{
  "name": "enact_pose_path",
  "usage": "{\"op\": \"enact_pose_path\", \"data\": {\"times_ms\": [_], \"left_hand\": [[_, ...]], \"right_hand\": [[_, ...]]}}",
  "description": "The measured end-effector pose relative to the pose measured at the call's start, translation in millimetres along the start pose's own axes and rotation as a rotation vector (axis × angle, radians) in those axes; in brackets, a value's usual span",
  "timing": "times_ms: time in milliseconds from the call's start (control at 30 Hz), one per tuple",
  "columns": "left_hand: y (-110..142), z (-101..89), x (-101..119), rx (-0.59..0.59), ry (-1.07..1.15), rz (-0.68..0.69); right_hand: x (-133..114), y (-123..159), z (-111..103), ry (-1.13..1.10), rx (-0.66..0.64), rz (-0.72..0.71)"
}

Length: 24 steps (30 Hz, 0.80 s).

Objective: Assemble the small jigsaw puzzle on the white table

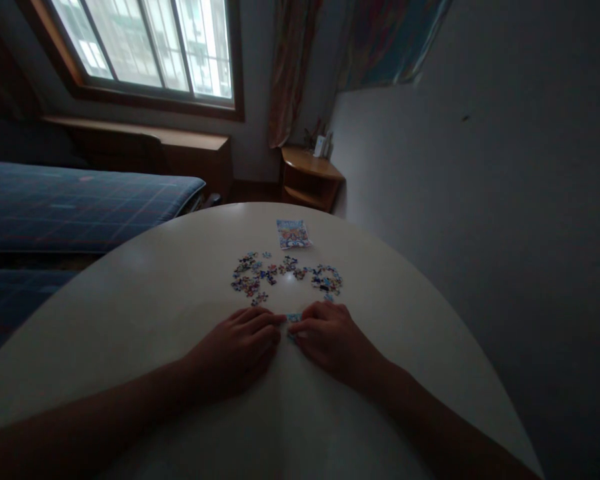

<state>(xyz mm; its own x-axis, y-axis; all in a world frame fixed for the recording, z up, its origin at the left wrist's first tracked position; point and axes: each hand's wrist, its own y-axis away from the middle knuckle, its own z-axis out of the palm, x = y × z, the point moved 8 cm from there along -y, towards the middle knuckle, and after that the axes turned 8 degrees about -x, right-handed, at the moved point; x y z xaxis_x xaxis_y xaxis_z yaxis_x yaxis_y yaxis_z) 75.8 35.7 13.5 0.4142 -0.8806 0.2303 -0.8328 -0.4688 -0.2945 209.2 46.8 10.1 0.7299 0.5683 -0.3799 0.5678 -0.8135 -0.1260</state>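
A small joined strip of light-blue jigsaw pieces (pixel 293 318) lies flat on the white table between my hands. My left hand (pixel 246 340) rests on the tabletop to its left, fingers stretched out, the index fingertip at the strip's left end. From the right, my right hand (pixel 330 339) has its fingers bent and pinched around a puzzle piece (pixel 292 336) just below the strip; the fingers hide most of that piece. Beyond my hands, loose jigsaw pieces are spread in a left pile (pixel 246 285) and a right pile (pixel 327 279), with more pieces between them.
Behind the pieces lies a printed picture sheet or packet (pixel 293 234). The round white table (pixel 380 300) has its curved edge near a wall on the right. A mattress (pixel 80 200) stands at the left, and a corner shelf (pixel 313 162) is past the far edge.
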Motion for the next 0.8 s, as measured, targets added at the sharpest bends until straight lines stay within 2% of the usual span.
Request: {"op": "enact_pose_path", "data": {"times_ms": [100, 300, 500, 800], "left_hand": [[-0.2, -1.0, 0.9, 0.003, 0.003, 0.007], [-1.0, -1.0, 0.7, -0.008, 0.01, 0.004], [-1.3, -0.7, 1.2, -0.005, -0.007, 0.006], [-0.9, 0.9, -2.2, -0.011, 0.027, -0.015]], "right_hand": [[-2.6, 0.9, -0.6, 0.006, -0.002, -0.035], [-1.3, 0.5, -5.9, 0.002, 0.024, 0.084], [-3.0, -0.9, -1.0, 0.016, 0.009, 0.087], [4.0, -0.1, 1.1, -0.059, 0.012, 0.204]]}}
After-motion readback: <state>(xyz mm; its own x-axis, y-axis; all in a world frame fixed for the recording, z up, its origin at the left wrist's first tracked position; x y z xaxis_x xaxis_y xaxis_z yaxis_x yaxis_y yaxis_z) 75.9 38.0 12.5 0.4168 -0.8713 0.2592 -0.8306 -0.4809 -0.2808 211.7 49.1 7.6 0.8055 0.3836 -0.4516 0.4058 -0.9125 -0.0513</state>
